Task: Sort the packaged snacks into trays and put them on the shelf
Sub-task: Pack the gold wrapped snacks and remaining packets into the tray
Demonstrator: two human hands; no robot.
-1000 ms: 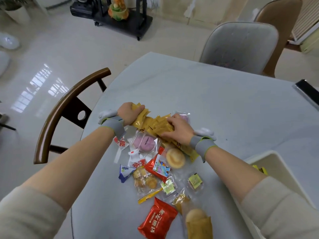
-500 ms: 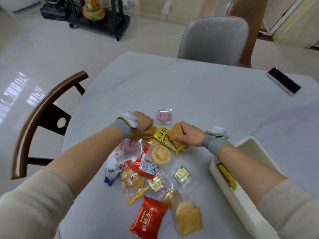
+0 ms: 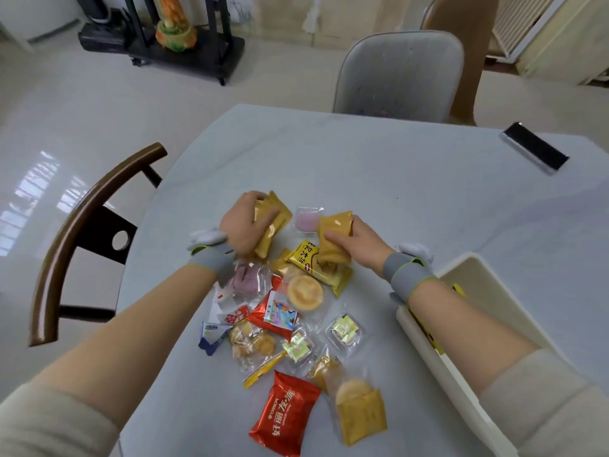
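Two hands: both hold tan snack packets above the far end of a loose pile of wrapped snacks on the table (image 3: 379,166).
Nearest snacks: a red packet (image 3: 285,417) and a clear-and-tan cookie packet (image 3: 361,412) lie on the near side of both hands, side by side.
Middle of pile: two small green-gold sweets (image 3: 344,329), a bag of small round biscuits (image 3: 252,341) and a round cake (image 3: 304,291) lie between the forearms, nearer than the hands.
Tray: a white tray (image 3: 487,291) stands just right of the right wrist, its rim partly under the right forearm.
Left hand (image 3: 245,225): fingers curled round a bundle of tan packets (image 3: 272,222), raised off the pile.
Right hand (image 3: 359,240): thumb and fingers pinch a tan packet (image 3: 334,232), its lower end over a yellow printed packet (image 3: 304,255).
Between the hands: a clear packet with a pink sweet (image 3: 306,219) lies flat.
Beyond the hands: a black phone (image 3: 535,148) far right; a grey chair (image 3: 398,77) behind the table.
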